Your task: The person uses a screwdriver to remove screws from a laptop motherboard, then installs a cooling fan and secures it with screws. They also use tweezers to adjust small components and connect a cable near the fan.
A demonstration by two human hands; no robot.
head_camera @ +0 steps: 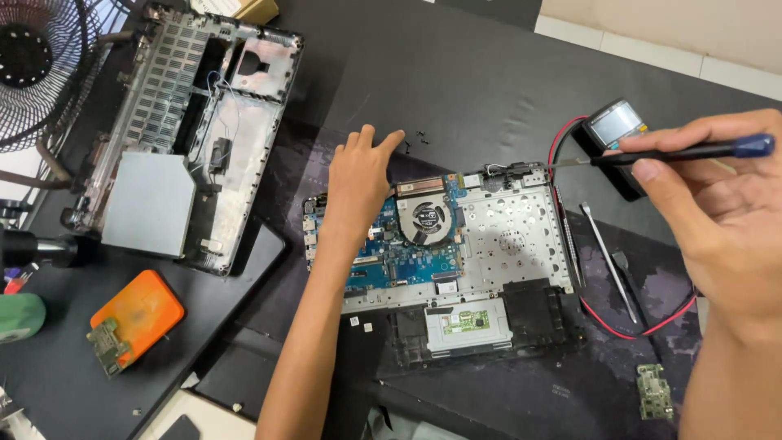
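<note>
Opened laptop [456, 244] centre, bottom cover [179, 122] far left, probably multimeter [612, 134] right

A black worktable [472, 73] fills most of the scene. At the far right, pale floor tiles [652, 49] show beyond its edge. A wire-guarded fan [37, 69] stands far left.

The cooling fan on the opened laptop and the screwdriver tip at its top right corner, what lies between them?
In the head view, between the cooling fan and the screwdriver tip lies a blue edge of the motherboard, then bare perforated silver metal plate.
</note>
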